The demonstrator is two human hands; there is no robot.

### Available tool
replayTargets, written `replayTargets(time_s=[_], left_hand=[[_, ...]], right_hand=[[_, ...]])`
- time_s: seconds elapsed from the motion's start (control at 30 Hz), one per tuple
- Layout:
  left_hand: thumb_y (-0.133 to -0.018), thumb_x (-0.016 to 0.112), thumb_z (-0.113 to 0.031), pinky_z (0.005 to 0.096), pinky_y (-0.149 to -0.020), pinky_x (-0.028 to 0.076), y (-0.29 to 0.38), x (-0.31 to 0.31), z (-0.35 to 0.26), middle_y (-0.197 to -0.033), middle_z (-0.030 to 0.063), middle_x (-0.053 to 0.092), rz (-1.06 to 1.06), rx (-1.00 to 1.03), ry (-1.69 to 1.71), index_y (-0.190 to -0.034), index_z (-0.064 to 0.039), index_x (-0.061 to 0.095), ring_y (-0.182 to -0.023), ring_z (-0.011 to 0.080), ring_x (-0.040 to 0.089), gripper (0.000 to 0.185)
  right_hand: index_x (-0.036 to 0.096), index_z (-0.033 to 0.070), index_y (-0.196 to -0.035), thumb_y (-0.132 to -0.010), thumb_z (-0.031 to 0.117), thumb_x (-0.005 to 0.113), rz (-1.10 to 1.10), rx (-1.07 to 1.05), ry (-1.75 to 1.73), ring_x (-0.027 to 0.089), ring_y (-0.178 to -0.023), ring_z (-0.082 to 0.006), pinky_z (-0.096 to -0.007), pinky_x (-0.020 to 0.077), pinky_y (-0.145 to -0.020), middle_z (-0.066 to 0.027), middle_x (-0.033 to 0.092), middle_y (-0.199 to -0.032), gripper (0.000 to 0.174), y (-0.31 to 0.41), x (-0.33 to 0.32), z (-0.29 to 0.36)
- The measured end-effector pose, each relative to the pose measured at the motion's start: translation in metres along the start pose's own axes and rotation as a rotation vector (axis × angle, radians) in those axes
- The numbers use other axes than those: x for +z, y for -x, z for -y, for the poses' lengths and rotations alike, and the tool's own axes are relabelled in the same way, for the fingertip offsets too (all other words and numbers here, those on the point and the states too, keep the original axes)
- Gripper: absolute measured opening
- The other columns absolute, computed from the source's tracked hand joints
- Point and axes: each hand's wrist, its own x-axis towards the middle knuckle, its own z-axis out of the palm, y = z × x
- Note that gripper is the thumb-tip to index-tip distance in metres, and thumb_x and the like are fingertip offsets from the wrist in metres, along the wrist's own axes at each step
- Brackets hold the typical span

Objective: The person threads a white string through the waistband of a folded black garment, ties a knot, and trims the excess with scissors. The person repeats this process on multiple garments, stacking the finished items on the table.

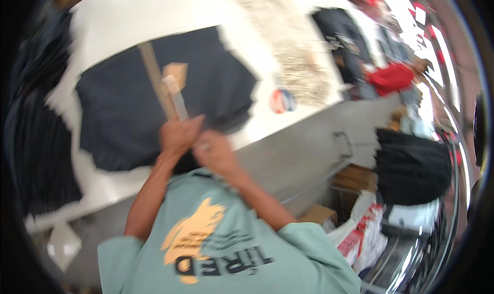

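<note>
A stack of dark navy fabric pieces [115,108] lies on the white table before me, its side edges uneven. My left hand [178,135], fingers curled, is over the stack's near edge, by the lower end of a brown flat strip [154,76]. A narrow whitish strip [178,101] runs down to that hand. Close beside it on the right is my right hand [217,152], also with bent fingers. Blur hides whether either hand grips the fabric or a small thing. A piece of brown card [177,73] rests on the stack.
Black fabric stacks [38,151] line the left side. Right of the navy stack are a round red, white and blue item [283,101] and a beige heap [305,78]. Farther off, a person in red [391,80] is by dark cloth. Black fabric [413,166] and a plastic bag [362,232] are at right.
</note>
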Motion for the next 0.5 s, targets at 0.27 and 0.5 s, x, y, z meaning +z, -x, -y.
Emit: replayTargets(time_s=[0.27, 0.5], left_hand=[[-0.092, 0.071, -0.021, 0.0439, -0.044, 0.032, 0.007, -0.002, 0.001, -0.049, 0.0176, 0.045, 0.001, -0.05, 0.323, -0.053, 0.0, 0.051, -0.039, 0.0333, 0.044, 0.049], [-0.091, 0.071, -0.018, 0.0425, -0.043, 0.031, 0.013, -0.013, -0.006, -0.049, 0.016, 0.045, 0.017, 0.026, 0.351, -0.053, 0.001, 0.05, -0.039, 0.0318, 0.041, 0.048]], right_hand=[[0.057, 0.0, -0.082, -0.087, 0.016, 0.065, -0.179, 0.124, 0.131, 0.062, -0.079, -0.0442, -0.0514, 0.0491, -0.071, -0.0231, 0.064, -0.083, 0.019, 0.027, 0.019, 0.02], [0.058, -0.003, -0.087, -0.095, 0.017, 0.057, -0.169, 0.173, 0.107, 0.061, -0.085, -0.045, -0.0519, 0.0476, -0.074, -0.0249, 0.063, -0.086, 0.021, 0.043, 0.043, 0.019]])
